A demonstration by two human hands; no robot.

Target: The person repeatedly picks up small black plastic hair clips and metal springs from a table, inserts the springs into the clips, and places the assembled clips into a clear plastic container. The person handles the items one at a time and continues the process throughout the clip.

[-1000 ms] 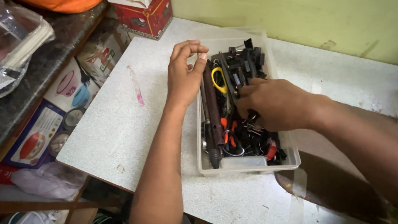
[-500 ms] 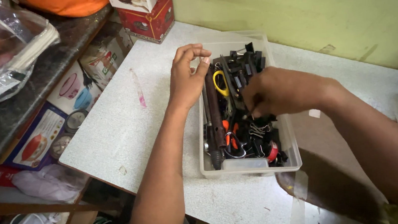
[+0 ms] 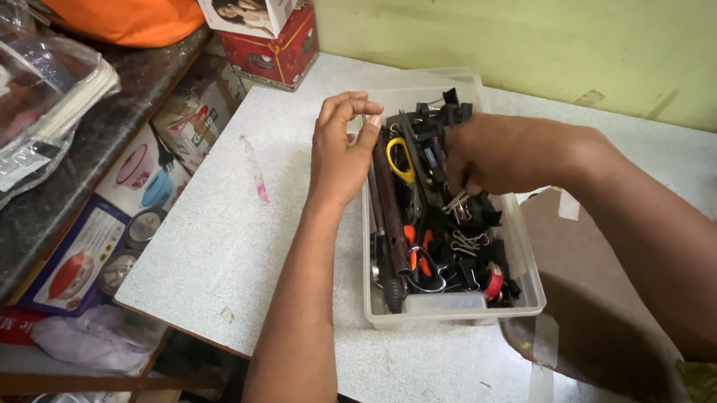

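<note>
A clear plastic tray point(image 3: 454, 313) stands on a white speckled table point(image 3: 226, 236). It holds a jumble of black binder clips point(image 3: 464, 243), yellow-handled scissors point(image 3: 399, 160), orange-handled tools and long dark tools. My left hand point(image 3: 339, 154) rests at the tray's far left rim, thumb and fingers pinched at its wall. My right hand point(image 3: 485, 154) reaches in from the right and presses down among the black clips near the tray's far end. Its fingertips are hidden in the clutter.
A thin pink stick point(image 3: 255, 173) lies on the table left of the tray. A red box point(image 3: 276, 52) sits at the far corner against a green wall. A dark shelf point(image 3: 8, 244) on the left carries plastic-wrapped packets point(image 3: 0, 100), with boxes underneath.
My right hand has slid from the middle of the tray toward its far end. My left hand has kept its place at the rim.
</note>
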